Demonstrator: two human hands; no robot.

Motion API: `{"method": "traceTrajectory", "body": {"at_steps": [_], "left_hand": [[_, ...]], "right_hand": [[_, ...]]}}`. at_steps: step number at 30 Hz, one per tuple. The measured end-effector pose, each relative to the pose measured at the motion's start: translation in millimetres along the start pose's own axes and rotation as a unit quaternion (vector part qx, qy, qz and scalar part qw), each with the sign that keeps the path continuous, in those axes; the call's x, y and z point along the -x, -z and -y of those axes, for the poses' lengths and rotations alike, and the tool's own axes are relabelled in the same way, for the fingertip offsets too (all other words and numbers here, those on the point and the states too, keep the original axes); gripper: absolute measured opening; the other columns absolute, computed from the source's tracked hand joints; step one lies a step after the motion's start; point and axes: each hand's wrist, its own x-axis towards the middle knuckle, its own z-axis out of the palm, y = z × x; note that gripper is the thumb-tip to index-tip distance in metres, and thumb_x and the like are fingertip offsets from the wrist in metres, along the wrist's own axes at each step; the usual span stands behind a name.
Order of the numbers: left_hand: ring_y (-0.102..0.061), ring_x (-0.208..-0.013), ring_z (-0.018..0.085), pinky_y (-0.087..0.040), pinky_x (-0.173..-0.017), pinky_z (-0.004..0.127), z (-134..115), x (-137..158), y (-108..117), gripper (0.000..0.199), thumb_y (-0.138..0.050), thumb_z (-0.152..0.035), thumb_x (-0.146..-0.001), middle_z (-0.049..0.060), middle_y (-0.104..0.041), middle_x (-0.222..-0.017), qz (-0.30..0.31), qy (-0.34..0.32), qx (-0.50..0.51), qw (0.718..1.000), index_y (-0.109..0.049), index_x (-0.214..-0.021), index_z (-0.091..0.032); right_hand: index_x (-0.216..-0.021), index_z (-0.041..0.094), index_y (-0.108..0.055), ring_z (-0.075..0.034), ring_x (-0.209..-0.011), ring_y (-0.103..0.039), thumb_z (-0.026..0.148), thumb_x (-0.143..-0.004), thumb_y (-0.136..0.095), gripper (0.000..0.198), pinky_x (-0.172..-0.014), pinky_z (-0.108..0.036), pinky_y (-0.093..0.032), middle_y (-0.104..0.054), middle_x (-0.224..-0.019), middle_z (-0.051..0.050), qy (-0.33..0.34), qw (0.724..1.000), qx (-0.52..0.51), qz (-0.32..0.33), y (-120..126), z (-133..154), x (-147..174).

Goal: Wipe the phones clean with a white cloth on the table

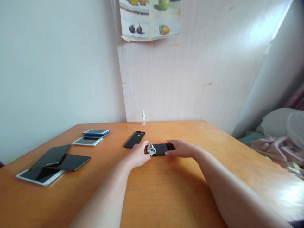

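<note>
A black phone (161, 149) lies crosswise on the wooden table, between my two hands. My left hand (139, 154) grips its left end with thumb and fingers. Around the right end my right hand (179, 148) is closed in the same way. A crumpled grey cloth (151, 149) rests on the phone's left part, close to my left fingertips. Just beyond my left hand lies an empty black phone case (135, 139) with a camera hole.
On the left lie white tablets (87, 141), a blue-edged device (96, 132) and dark phones (71, 162), partly stacked. A small clear pump bottle (143, 118) stands at the table's back edge. Rumpled fabric (276, 147) lies beyond the right edge.
</note>
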Motion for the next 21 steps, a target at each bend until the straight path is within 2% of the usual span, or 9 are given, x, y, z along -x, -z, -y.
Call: {"method": "traceTrajectory", "body": {"at_steps": [4, 9, 14, 16, 21], "left_hand": [[-0.057, -0.111, 0.023, -0.043, -0.092, 0.029, 4.8, -4.5, 2.4, 0.051, -0.065, -0.024, -0.071, 0.005, -0.063, -0.118, -0.038, -0.057, 0.010, 0.998, -0.058, -0.122, -0.023], [-0.061, -0.083, 0.017, -0.045, -0.076, 0.025, 6.1, -6.9, -5.5, 0.017, -0.063, -0.029, -0.078, 0.003, -0.061, -0.090, -0.040, -0.089, 0.004, 0.995, -0.071, -0.092, -0.022], [-0.060, -0.082, 0.015, -0.043, -0.075, 0.024, 0.1, -3.5, -15.3, 0.015, -0.058, -0.023, -0.083, 0.003, -0.061, -0.088, -0.032, -0.149, -0.005, 0.988, -0.072, -0.089, -0.023], [-0.060, -0.081, 0.015, -0.043, -0.073, 0.024, 3.3, -4.8, -14.5, 0.017, -0.055, -0.020, -0.085, 0.003, -0.060, -0.088, -0.037, -0.132, -0.024, 0.990, -0.072, -0.088, -0.023], [-0.060, -0.080, 0.017, -0.042, -0.070, 0.025, 18.2, -10.6, -6.4, 0.016, -0.054, -0.014, -0.083, 0.004, -0.061, -0.085, -0.081, -0.026, -0.084, 0.993, -0.069, -0.086, -0.020]], "right_hand": [[-0.137, 0.018, -0.050, -0.032, -0.116, -0.053, 0.065, -0.064, -0.069, 0.089, -0.095, -0.037, -0.041, -0.055, -0.131, -0.016, 0.008, 0.999, 0.043, 0.025, 2.3, -3.0, 0.0], [-0.123, 0.021, -0.061, -0.031, -0.110, -0.053, 0.063, -0.065, -0.070, 0.072, -0.089, -0.035, -0.042, -0.057, -0.123, -0.014, 0.021, 0.998, 0.053, 0.013, -1.4, 0.8, -3.4], [-0.106, 0.023, -0.068, -0.027, -0.099, -0.056, 0.062, -0.066, -0.069, 0.056, -0.083, -0.031, -0.041, -0.061, -0.108, -0.010, 0.043, 0.997, 0.065, 0.012, -0.1, 5.7, -3.1], [-0.103, 0.023, -0.068, -0.027, -0.097, -0.056, 0.062, -0.067, -0.069, 0.054, -0.081, -0.031, -0.041, -0.061, -0.106, -0.010, 0.045, 0.997, 0.069, 0.015, 0.6, 5.6, -3.1], [-0.107, 0.023, -0.067, -0.026, -0.097, -0.055, 0.062, -0.069, -0.067, 0.054, -0.081, -0.031, -0.041, -0.060, -0.108, -0.010, 0.045, 0.996, 0.068, 0.018, 0.1, 3.5, -3.1]]}}
